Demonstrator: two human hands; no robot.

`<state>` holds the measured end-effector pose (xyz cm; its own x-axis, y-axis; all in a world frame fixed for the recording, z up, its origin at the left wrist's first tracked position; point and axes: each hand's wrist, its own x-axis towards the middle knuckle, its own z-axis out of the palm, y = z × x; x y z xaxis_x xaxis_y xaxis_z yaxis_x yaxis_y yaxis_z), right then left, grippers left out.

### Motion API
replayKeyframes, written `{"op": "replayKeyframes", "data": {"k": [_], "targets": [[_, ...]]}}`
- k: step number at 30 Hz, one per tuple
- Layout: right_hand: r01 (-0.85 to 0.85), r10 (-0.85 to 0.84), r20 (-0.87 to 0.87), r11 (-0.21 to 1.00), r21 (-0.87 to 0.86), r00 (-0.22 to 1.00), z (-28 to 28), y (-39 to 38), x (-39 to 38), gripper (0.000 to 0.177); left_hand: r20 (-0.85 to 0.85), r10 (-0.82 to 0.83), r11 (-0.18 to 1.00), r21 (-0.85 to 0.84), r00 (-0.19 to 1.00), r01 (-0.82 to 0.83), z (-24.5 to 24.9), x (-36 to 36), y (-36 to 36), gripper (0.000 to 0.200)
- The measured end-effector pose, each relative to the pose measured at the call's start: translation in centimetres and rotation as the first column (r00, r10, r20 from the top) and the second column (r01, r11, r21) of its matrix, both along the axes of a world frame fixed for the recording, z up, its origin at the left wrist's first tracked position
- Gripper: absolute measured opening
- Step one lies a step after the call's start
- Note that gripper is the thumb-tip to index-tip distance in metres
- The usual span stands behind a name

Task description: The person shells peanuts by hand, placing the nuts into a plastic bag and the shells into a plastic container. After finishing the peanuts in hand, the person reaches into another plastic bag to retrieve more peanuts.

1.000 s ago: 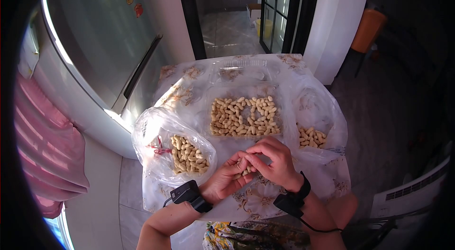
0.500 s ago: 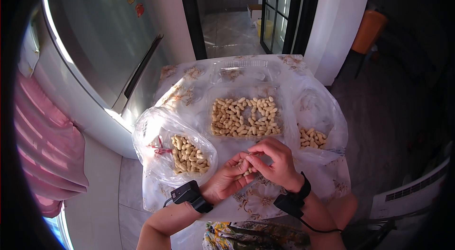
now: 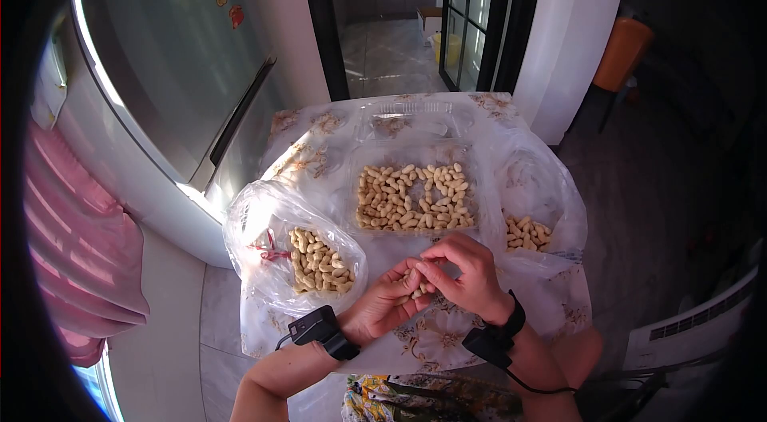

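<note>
My left hand (image 3: 387, 306) is curled, palm up, around several peanuts (image 3: 417, 291) near the table's front edge. Over it, my right hand (image 3: 467, 274) pinches at the same spot, its thumb and fingertips meeting the left fingers; what lies between those tips is too small to make out. Beyond both hands sits a clear plastic tray (image 3: 474, 197) with many unshelled peanuts (image 3: 391, 202). To the left, an open plastic bag (image 3: 260, 218) holds more peanuts (image 3: 318, 262). Another bag (image 3: 539, 174) on the right has a smaller heap (image 3: 527, 234) in it.
A clear lid (image 3: 411, 120) lies behind the tray on the flowered tablecloth (image 3: 323, 122). The fridge (image 3: 176, 62) stands at the left, with a pink curtain (image 3: 80, 238) nearby. An orange chair (image 3: 623, 53) is at the right, beyond the wall.
</note>
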<state>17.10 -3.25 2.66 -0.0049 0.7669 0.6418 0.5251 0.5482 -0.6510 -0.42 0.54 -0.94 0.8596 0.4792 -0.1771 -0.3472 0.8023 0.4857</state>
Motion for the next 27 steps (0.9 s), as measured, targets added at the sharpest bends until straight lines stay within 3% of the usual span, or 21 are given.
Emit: {"op": "replayKeyframes", "data": {"k": [17, 22, 27], "targets": [[-0.014, 0.014, 0.037, 1.000, 0.001, 0.999, 0.00, -0.12, 0.13, 0.009, -0.029, 0.007, 0.999, -0.034, 1.000, -0.008, -0.09, -0.31, 0.00, 0.029], [-0.055, 0.056, 0.023, 0.998, -0.020, 0.998, -0.26, -0.08, 0.11, 0.012, -0.136, 0.008, 1.000, -0.023, 0.991, -0.011, 0.49, -0.38, -0.14, 0.042], [-0.063, 0.063, 0.032, 0.998, 0.001, 0.998, -0.15, -0.09, 0.11, 0.011, -0.139, 0.008, 0.999, -0.045, 0.990, -0.015, -0.10, -0.43, -0.06, 0.044]]}}
